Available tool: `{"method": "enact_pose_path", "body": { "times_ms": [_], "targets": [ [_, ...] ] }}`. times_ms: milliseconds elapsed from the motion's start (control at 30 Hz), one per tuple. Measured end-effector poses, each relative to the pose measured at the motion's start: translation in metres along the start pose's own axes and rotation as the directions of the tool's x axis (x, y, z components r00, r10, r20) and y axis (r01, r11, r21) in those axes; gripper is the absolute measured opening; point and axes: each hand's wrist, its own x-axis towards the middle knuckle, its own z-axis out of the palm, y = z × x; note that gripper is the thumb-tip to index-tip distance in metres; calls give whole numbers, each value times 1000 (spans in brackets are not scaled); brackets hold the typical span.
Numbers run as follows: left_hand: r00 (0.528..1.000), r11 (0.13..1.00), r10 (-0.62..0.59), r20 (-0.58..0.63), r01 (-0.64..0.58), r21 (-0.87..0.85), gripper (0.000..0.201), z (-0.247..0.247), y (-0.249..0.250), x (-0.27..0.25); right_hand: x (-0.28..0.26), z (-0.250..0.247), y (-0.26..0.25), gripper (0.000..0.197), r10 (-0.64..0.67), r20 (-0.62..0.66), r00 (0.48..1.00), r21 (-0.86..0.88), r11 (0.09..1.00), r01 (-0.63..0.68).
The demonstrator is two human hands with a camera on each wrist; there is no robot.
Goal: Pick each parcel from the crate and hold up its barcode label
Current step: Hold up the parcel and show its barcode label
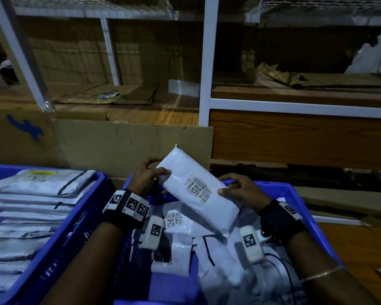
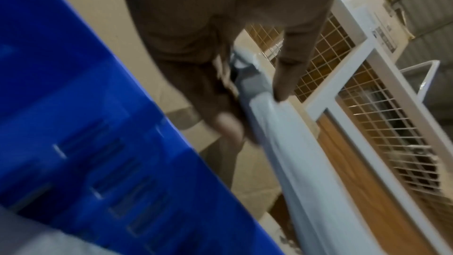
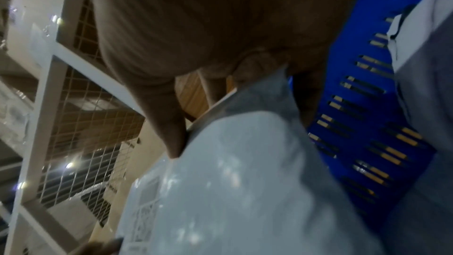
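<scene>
One white parcel [image 1: 196, 190] is up above the right-hand blue crate [image 1: 299, 199], its barcode label [image 1: 199, 189] facing the head camera, so this parcel's showing looks done. The left hand [image 1: 147, 172] pinches its far end and the right hand [image 1: 240, 190] its near edge, so the label lies between the two grips. Below them perhaps five or six parcels [image 1: 207, 256] remain, overlapping too much to count. A second crate [image 1: 70, 234], left of the grips, holds a stack [image 1: 31, 208] of about ten.

Left hand [image 1: 149, 172] and right hand [image 1: 240, 189] grip a white parcel [image 1: 198, 190], barcode label [image 1: 199, 188] up, above the blue crate [image 1: 295, 194].
</scene>
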Motion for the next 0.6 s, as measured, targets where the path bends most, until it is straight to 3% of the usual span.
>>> {"method": "enact_pose_path", "body": {
  "times_ms": [100,167,267,333,400,500,600],
  "targets": [
    [997,994,-78,22,76,78,58,-1,1,-1,2,-10,4,35,-42,-179,983,32,998,48],
    [992,987,-103,66,93,132,55,0,1,-4,3,-13,6,30,-55,-256,965,41,997,67],
    [969,974,-177,171,148,171,48,0,-1,-6,3,-14,8,20,-82,-285,955,40,994,97],
    [958,953,-225,177,179,243,52,-4,-4,-1,1,-13,10,11,-92,-269,959,21,995,101],
    [974,946,-180,137,133,295,60,-8,-6,6,3,-12,13,7,-78,-254,964,10,996,83],
    [999,903,11,-44,9,429,71,-19,-7,15,9,-4,15,11,-54,-217,975,4,998,56],
    [996,852,63,-71,-16,524,77,-28,-10,21,21,9,15,13,-36,-170,985,-63,998,25]
  ]
}}
